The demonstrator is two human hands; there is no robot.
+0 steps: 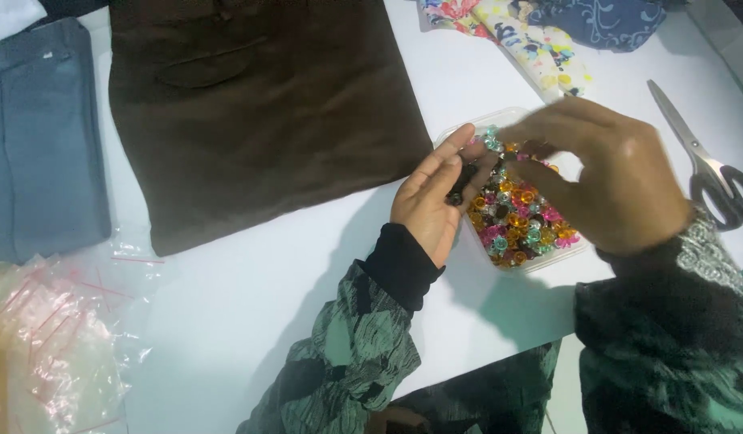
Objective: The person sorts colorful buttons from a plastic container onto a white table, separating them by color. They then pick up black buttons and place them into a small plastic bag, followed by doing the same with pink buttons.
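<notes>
1. Head view, looking down on a white table [251, 305]: both hands work over a clear plastic tray [566, 251] filled with small faceted beads [516, 221] in orange, pink, teal and silver.
2. Left hand [431, 201]: palm turned up at the tray's near-left edge, fingers loosely curled around a small dark piece; what that piece is cannot be told.
3. Right hand [608, 173]: hovering above the tray, fingertips pinched narrowly on a teal bead [492, 138] lifted clear of the heap.
4. Progress, as a judgement: picking appears at an early stage. One bead is raised, the tray remains nearly full, and no sorted group or beaded work is visible.
5. Surroundings: brown trousers [259, 112] lie flat just left of the tray, grey folded cloth [42, 137] at far left, patterned fabric scraps [540, 36] above, scissors [709, 169] well to the right, clear zip bags [58, 337] at lower left.
6. Obstruction: the right hand covers much of the tray; nothing else crowds it.
</notes>
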